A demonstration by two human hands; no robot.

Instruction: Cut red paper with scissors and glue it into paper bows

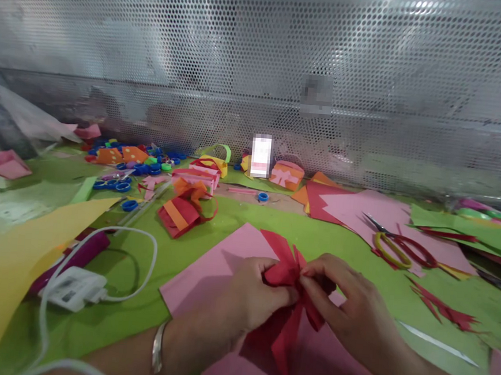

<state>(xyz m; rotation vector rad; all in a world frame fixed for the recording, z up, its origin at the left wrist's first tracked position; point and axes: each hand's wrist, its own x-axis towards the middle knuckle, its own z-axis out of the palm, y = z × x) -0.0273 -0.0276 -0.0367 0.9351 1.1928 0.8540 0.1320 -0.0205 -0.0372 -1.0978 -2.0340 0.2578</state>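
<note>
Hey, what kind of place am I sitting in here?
Probably a craft workspace, perhaps a makeshift one: scissors, a large yellow sheet and small folded paper bags, including an orange one with a pink bow, lie before a perforated metal panel.

Lighting is moderate and diffuse. I note glare on the perforated metal panel [251,66] and soft shadows beneath my hands [263,292]. The wide view bends and softens toward its edges. Blocky pixelation covers two patches near the centre, one blown white.
</note>
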